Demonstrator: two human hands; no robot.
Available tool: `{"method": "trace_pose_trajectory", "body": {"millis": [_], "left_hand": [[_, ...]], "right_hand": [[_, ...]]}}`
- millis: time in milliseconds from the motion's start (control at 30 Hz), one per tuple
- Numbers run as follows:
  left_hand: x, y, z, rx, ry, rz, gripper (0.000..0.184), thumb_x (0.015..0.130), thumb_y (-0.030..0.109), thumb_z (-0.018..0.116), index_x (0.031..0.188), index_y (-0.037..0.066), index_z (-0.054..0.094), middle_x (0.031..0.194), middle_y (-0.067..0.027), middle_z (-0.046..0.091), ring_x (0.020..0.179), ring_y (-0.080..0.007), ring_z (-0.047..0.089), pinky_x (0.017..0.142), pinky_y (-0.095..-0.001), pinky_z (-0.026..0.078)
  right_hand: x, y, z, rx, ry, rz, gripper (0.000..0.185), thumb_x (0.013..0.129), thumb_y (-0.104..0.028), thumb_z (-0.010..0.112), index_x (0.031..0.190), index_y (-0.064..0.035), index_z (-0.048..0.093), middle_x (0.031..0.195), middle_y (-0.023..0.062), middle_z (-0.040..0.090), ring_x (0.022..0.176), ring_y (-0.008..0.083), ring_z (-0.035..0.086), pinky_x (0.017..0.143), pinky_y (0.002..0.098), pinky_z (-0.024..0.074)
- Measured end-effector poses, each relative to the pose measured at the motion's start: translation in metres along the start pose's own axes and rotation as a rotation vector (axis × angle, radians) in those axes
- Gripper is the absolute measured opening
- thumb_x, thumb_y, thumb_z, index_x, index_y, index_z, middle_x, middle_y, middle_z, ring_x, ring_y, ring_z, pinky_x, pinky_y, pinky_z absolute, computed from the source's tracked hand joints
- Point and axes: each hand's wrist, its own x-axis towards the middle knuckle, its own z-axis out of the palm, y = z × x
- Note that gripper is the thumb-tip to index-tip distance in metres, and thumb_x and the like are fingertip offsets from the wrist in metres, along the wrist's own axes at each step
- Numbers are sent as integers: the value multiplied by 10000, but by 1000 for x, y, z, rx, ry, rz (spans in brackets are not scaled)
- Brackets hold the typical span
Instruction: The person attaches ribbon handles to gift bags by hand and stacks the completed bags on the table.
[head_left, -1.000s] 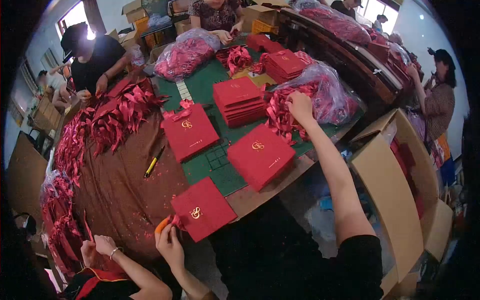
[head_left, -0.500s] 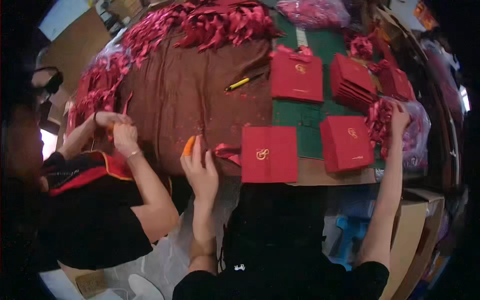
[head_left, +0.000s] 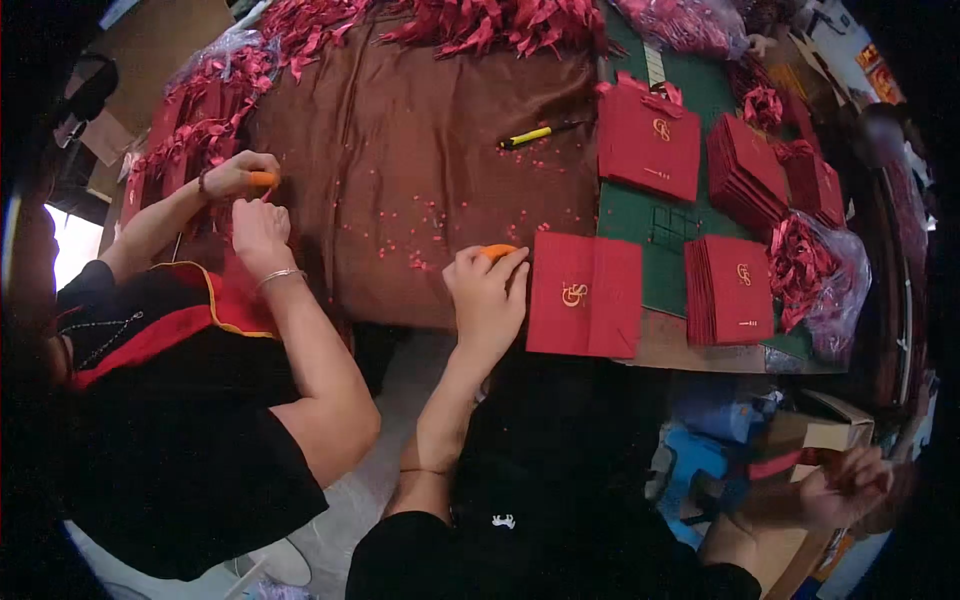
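In the head view, my left hand (head_left: 487, 300) is at the left edge of a flat red gift bag (head_left: 585, 297) with a gold logo. Its fingers are bent, with thumb and forefinger closed at the bag's edge; an orange cover (head_left: 497, 252) sits on one finger. The ribbon at that edge is hidden. My right hand (head_left: 845, 488) is low at the far right, off the table, smeared by motion. A red ribbon (head_left: 780, 465) stretches leftward from its closed fingers.
Stacked red bags (head_left: 730, 290) stand right of the flat one, beside a plastic bag of ribbons (head_left: 815, 270). A yellow cutter (head_left: 530, 136) lies on the brown cloth among red scraps. At left, a co-worker's hands (head_left: 262, 235) work on something red. Cardboard boxes (head_left: 835, 420) stand lower right.
My right hand has drawn back from the ribbon bag to the lower right, trailing a ribbon. My left hand has moved to the gift bag's edge and bent its fingers. The view has shifted.
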Motion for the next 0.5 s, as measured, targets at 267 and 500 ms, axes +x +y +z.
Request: {"method": "trace_pose_trajectory", "body": {"millis": [267, 500], "left_hand": [[-2, -3, 1, 8, 18, 15, 185, 792, 181, 675, 962, 119, 713, 956, -71, 614, 1023, -283, 478, 912, -431, 319], [0, 2, 3, 52, -44, -34, 221, 776, 189, 716, 993, 146, 707, 996, -30, 613, 1054, -258, 457, 945, -423, 286]], "right_hand": [[-73, 70, 133, 43, -678, 347, 162, 826, 18, 653, 983, 25, 614, 843, 119, 640, 773, 176, 619, 647, 269, 489], [-102, 137, 202, -82, -820, 152, 99, 856, -59, 640, 939, -9, 623, 806, 83, 647, 690, 108, 629, 579, 249, 474]]}}
